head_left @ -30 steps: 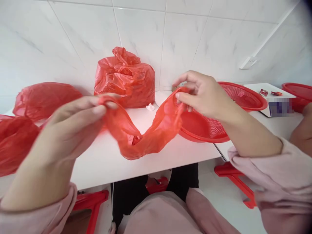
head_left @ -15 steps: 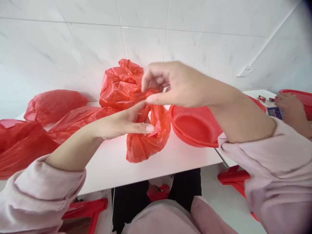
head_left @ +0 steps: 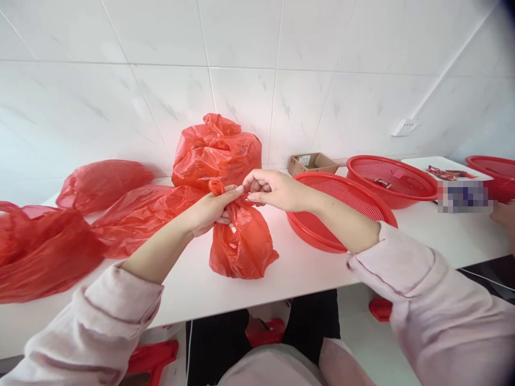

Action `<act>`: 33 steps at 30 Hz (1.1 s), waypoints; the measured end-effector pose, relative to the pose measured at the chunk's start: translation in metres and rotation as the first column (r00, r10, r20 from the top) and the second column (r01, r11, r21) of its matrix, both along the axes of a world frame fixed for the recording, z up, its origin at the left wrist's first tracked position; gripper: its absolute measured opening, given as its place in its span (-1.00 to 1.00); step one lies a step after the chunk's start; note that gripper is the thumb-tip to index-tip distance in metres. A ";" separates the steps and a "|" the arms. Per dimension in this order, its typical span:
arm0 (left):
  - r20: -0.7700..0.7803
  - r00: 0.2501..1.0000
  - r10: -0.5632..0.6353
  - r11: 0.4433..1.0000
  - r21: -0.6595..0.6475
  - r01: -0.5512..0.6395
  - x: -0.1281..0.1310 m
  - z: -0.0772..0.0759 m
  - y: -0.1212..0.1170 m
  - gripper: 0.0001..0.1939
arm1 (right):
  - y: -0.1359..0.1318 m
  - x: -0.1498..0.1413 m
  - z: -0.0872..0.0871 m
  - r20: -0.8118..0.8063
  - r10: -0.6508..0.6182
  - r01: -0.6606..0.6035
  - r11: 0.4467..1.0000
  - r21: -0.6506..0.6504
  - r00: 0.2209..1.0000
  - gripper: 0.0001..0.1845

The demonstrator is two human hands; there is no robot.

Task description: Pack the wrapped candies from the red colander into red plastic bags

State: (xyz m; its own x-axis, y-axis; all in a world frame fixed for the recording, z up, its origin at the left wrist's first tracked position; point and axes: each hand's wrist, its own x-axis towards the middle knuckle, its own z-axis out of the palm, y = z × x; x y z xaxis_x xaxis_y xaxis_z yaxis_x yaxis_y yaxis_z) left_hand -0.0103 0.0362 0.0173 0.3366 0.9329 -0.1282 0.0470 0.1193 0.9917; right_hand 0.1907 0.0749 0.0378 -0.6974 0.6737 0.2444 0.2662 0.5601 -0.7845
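A small red plastic bag (head_left: 246, 249) rests on the white table in front of me, its top gathered up in my hands. My left hand (head_left: 209, 212) closes around the twisted neck, thumb on top and some fingers behind the plastic. Fingertips of my right hand (head_left: 277, 190) pinch at the same gathered part, touching my left thumb; the exact bit between them is hidden. An orange-red loop of the bag sticks up above my left hand. What the bag contains cannot be made out. Behind it stands a fuller, tied red bag (head_left: 217, 153).
More red bags (head_left: 104, 185) lie to the left. At right are a red mesh basket (head_left: 317, 230), a second basket (head_left: 396, 195) with a small packet inside, and a cardboard box (head_left: 316, 162) by the wall. Another person's hand (head_left: 505, 214) shows at the far right edge.
My right hand has come down from above the bag to its neck, and my left grip has closed around it. The view has shifted, showing the cardboard box and second basket more fully.
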 end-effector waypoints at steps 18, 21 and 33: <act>-0.555 0.790 0.261 0.732 0.647 0.213 -0.003 -0.010 -0.018 -0.75 | -0.011 -0.025 -0.063 -0.216 -0.052 -0.007 0.964 -0.264 0.975 -0.72; -0.436 0.803 0.407 0.566 0.810 0.153 -0.003 -0.019 -0.019 -0.69 | -0.018 -0.022 -0.062 -0.263 0.018 -0.101 0.946 -0.309 0.965 -0.67; -0.476 0.759 0.444 0.555 0.811 0.184 -0.059 -0.061 -0.040 -0.72 | -0.042 0.050 -0.039 0.188 -0.327 0.309 0.943 0.121 0.926 -0.66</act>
